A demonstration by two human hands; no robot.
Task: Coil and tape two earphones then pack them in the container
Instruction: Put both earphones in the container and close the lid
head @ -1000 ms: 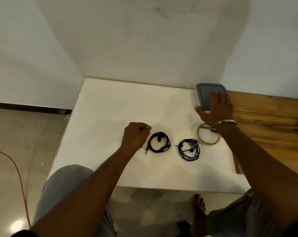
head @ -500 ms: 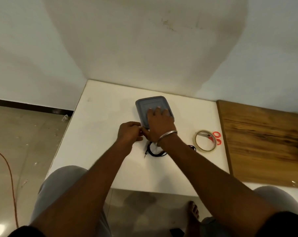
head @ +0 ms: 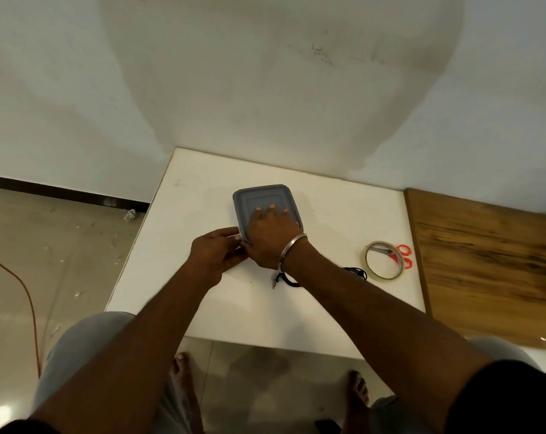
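A grey lidded container sits in the middle of the white table. My right hand lies flat on its lid, fingers spread, with a metal bangle at the wrist. My left hand pinches the container's near left corner. Two coiled black earphones lie on the table under my right forearm; only a jack plug and a bit of cable of one earphone and a small loop of the other earphone show.
A roll of clear tape lies right of the earphones, with red-handled scissors partly inside and behind it. A wooden board adjoins the table on the right. An orange cable runs over the floor at left.
My right hand dragged the container from the table's far right to the middle. My left hand left the earphone and came to the container's corner. The view has shifted.
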